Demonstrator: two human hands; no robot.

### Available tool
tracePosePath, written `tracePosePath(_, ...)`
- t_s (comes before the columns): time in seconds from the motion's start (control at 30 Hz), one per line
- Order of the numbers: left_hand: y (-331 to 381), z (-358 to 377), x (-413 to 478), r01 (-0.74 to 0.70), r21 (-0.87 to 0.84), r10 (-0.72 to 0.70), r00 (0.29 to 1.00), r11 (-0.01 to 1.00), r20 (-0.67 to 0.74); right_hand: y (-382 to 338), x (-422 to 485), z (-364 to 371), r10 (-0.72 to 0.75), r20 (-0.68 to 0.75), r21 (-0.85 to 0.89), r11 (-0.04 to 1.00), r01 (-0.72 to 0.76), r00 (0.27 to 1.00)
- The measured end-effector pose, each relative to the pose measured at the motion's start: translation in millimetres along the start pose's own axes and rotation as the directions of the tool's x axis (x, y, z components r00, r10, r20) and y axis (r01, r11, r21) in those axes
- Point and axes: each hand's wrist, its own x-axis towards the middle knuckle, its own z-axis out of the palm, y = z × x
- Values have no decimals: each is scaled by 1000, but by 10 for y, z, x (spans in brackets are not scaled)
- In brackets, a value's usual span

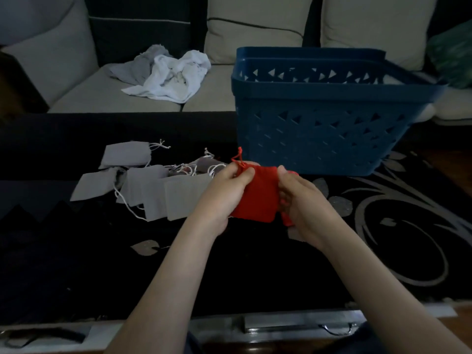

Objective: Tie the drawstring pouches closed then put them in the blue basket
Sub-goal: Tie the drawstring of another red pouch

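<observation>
Red pouch (258, 192): light, limp cloth. Left hand (224, 192) pinches its neck by the cord (238, 157), right hand (304, 203) grips the side. Pull the cord, not the cloth.

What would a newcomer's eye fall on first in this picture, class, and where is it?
The red pouch stands out most, gripped at the centre between the left hand and the right hand over the dark table. Just behind it stands the big blue basket. To the left lies a loose spread of grey pouches with white cords.
</observation>
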Motion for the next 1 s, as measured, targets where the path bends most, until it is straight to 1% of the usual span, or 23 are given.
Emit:
tracePosePath(0.07, 0, 84, 3, 12, 12, -12, 999, 1000, 50, -20, 22, -84, -28, -84, 7, 1000, 29, 996)
tracePosePath(0.13, 6, 156, -26, 6, 50, -11, 995, 999, 101, -32, 57, -173, -36, -79, 3, 999, 36, 996)
tracePosePath(0.2, -2, 193, -38, -1, 94, -10, 994, 996, 110, -39, 76, -221, -31, -44, 12, 999, 31, 999)
tracePosePath(0.3, -12, 188, -35, -64, 139, 64, 998, 988, 5, -56, 84, -244, -28, -22, 9, 1000, 28, 999)
tracePosePath(0.37, -12, 158, -30, -97, 117, 104, 993, 988, -48, -60, 95, -261, -27, -16, -48, 999, 26, 1000)
tracePosePath(0.43, -10, 130, -20, -106, 90, 113, 991, 990, -72, -46, 110, -278, -28, -18, -113, 993, 26, 999)
tracePosePath(0.53, -9, 111, -12, -81, 81, 89, 991, 993, -104, -31, 119, -273, -53, -30, -159, 986, 47, 998)
tracePosePath(0.63, 0, 98, 2, -45, 29, 47, 994, 999, -96, -14, 129, -265, -67, -22, -182, 981, 62, 997)
tracePosePath(0.77, 58, 41, 11, 48, -31, -52, 990, 998, -132, -29, 129, -276, -68, -28, -191, 980, 61, 997)
tracePosePath(0.9, 80, -79, 40, 91, -176, -123, 976, 980, -179, -57, 135, -319, -85, -64, -138, 988, 75, 994)
tracePosePath(1.0, 94, -128, 23, 104, -315, -153, 979, 943, -135, -53, 155, -327, -107, -96, -8, 994, 107, 990)
